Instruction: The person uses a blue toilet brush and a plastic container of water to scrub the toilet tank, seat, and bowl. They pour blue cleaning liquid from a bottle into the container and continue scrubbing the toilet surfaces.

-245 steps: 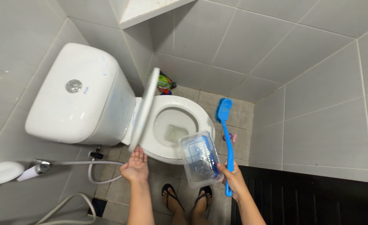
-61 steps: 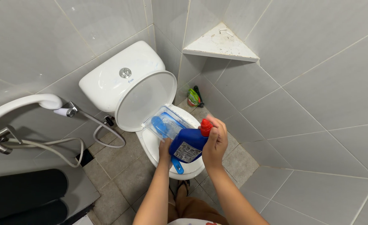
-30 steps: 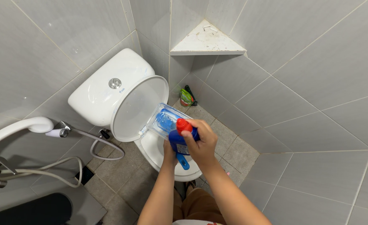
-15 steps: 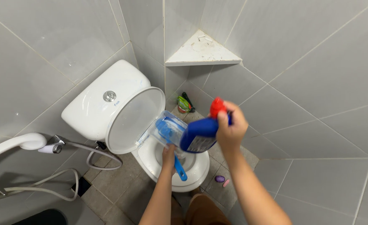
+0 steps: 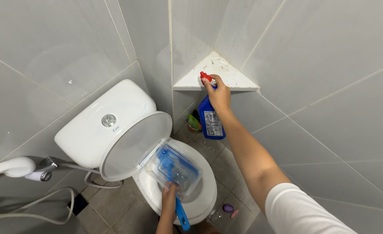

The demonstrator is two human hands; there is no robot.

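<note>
My right hand (image 5: 219, 93) grips a blue cleaner bottle (image 5: 210, 121) with a red cap by its neck. The bottle hangs upright just below the front edge of a white triangular corner shelf (image 5: 226, 77). Lower down, my left hand (image 5: 170, 195) holds a clear plastic container (image 5: 176, 170) together with a blue long-handled brush (image 5: 174, 186). Both are held over the open bowl of the white toilet (image 5: 200, 195). The brush head lies across the container and its handle points toward me.
The toilet lid (image 5: 135, 143) stands raised against the cistern (image 5: 96, 130). A bidet sprayer and hose (image 5: 40, 175) hang at the left wall. A green pouch (image 5: 194, 123) sits on the floor in the corner. Small purple and pink items (image 5: 229, 209) lie beside the toilet base.
My right hand has carried the blue bottle up and away from the toilet bowl to the corner shelf. My left hand has stayed over the bowl with the container and brush.
</note>
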